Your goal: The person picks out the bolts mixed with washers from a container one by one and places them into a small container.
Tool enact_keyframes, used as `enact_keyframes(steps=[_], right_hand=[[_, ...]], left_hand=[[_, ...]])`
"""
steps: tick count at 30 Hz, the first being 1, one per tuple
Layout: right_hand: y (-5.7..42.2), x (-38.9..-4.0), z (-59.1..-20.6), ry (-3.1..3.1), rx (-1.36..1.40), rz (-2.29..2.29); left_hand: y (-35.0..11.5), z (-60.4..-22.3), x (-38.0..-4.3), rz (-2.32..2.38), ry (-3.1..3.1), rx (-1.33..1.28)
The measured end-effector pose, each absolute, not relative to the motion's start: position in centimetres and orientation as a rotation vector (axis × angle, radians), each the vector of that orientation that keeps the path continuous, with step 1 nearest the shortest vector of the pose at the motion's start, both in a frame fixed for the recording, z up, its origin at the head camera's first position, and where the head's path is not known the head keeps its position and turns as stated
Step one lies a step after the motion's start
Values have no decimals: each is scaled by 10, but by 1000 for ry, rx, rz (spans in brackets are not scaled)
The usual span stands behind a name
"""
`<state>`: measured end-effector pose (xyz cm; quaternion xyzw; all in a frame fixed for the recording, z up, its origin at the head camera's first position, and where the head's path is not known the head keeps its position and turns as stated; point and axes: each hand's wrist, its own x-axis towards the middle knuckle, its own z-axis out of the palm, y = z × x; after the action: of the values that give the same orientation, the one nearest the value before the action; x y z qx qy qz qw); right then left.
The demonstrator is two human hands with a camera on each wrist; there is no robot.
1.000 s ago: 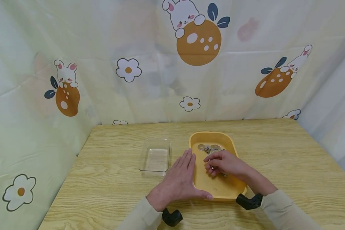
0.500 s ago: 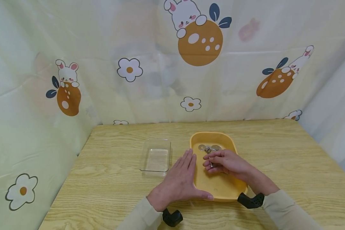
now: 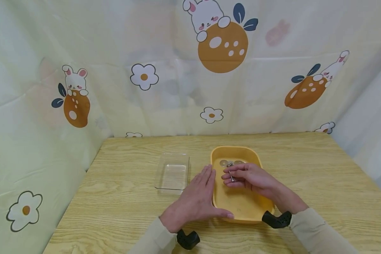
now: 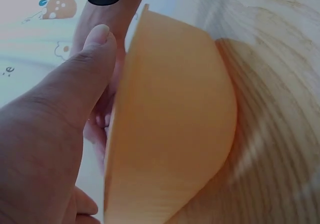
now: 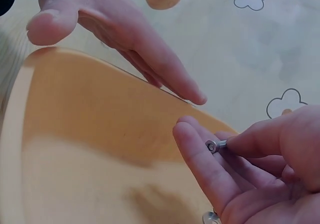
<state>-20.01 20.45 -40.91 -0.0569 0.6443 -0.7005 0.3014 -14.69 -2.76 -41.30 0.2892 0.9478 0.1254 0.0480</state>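
Observation:
My right hand [image 3: 255, 179] is over the yellow tray [image 3: 241, 208], pinching a small silver screw [image 3: 231, 176] between thumb and fingers. In the right wrist view the screw's round head [image 5: 212, 146], with a recess in it, faces the camera. Straight fingers of my left hand [image 3: 198, 197] lie along the tray's left rim, and its thumb reaches across the front rim. Flat round washers [image 3: 223, 163] and a few small metal pieces [image 3: 230, 164] lie at the tray's far end, partly hidden by my right hand.
Left of the tray stands a clear plastic box [image 3: 173, 174] on the wooden table [image 3: 120, 204]. A patterned curtain [image 3: 171, 106] hangs behind the table and along its sides.
The right hand has shifted slightly up and left, and the screw in its fingers has come into fuller view. The left hand stays at the tray's rim.

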Motion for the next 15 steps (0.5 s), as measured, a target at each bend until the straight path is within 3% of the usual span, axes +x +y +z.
enact_keyframes(steps=[15], right_hand=[[200,-201,-401,1636,-178,-1904]], left_hand=[[-53,-398,-153,469,2930,782]])
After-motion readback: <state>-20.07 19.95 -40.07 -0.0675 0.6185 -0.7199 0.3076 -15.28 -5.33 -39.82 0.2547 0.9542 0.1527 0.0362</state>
